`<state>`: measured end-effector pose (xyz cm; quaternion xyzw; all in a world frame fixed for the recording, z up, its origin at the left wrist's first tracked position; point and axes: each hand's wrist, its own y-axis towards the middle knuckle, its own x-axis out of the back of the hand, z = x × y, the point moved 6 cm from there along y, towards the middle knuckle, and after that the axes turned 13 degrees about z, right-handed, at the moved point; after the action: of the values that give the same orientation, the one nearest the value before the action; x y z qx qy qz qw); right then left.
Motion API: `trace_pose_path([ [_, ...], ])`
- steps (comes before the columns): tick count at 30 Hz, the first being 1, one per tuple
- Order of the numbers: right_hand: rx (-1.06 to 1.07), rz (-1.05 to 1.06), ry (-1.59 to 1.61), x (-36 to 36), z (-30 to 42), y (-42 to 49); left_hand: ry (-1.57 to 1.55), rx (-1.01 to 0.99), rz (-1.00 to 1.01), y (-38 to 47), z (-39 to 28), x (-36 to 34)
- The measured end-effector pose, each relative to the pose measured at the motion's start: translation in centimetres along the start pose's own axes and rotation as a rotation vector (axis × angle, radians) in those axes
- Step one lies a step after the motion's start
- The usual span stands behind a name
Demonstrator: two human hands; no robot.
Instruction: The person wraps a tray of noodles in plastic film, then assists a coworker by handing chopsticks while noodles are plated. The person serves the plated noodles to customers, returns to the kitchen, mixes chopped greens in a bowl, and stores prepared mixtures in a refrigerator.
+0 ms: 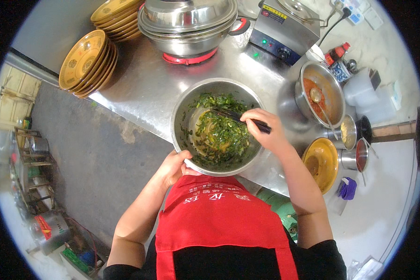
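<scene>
A large stainless steel mixing bowl (182,105) stands at the counter's front edge against my red apron. In it lie chopped green leaves (220,134) in yellowish liquid. My left hand (176,164) grips the bowl's rim at the lower left, thumb over the edge, its other fingers partly hidden. My right hand (266,129) holds dark chopsticks (231,114) over the bowl's right side, their tips down among the greens.
Stacked yellow bowls (84,59) stand at the counter's left. Behind are a lidded steel pot (189,38) and an electric appliance (283,31) with green lights. At the right stand a steel bowl of red sauce with a ladle (320,94), a yellow bowl (322,161) and small steel pots.
</scene>
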<state>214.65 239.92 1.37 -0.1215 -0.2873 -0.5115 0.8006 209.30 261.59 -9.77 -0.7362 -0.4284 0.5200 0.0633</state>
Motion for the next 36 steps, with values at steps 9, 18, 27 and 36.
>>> trace_pose_path([
  [9, 0.116, 0.046, -0.334, -4.4, 1.9, -0.2, 0.045, 0.022, -0.012, 0.2, 0.1, 0.0],
  [18, -0.015, -0.177, -0.228, -3.0, 1.3, -0.3, 0.116, -0.008, -0.048, 0.0, -0.2, -0.5],
  [27, -0.014, -0.227, -0.143, -2.9, 2.1, 0.6, 0.103, 0.031, -0.016, 0.2, -0.3, -0.5],
  [36, -0.068, -0.232, 0.093, -2.5, 1.1, 0.8, 0.138, 0.045, -0.038, 0.0, -0.3, -0.6],
])
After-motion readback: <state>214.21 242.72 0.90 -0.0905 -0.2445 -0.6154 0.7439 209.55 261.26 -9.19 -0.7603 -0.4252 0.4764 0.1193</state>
